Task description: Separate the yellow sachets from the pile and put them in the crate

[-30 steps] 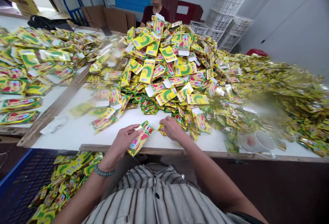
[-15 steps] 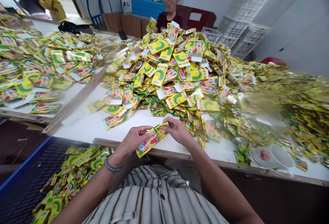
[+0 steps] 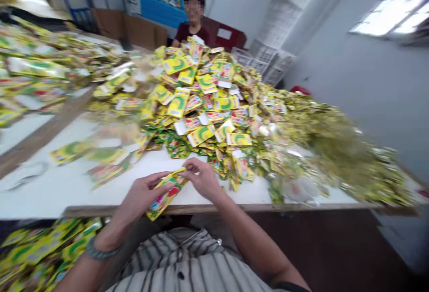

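My left hand (image 3: 139, 198) is closed around a small flat yellow and green printed box (image 3: 162, 201), with the thumb across its face. The box tilts, its lower end towards me, just over the table's front edge. My right hand (image 3: 203, 178) pinches at the upper end of this box. Whether it grips a flap or a packet in the mouth is too blurred to tell. Just beyond my hands rises a heap of similar boxes (image 3: 177, 102), several with white flaps open. Green packets (image 3: 177, 149) show at its foot.
A long mound of shiny yellow packets (image 3: 321, 126) spreads to the right. A pale cup (image 3: 301, 189) stands near the front edge. More filled-looking boxes (image 3: 43, 251) lie below at left. A wooden strip (image 3: 50, 126) divides the white table. Another person (image 3: 192, 19) sits behind the heap.
The view has swung to the right, so the table and heap sit further left. My right hand has stayed at the box's upper end, and the part between the hands looks flatter.
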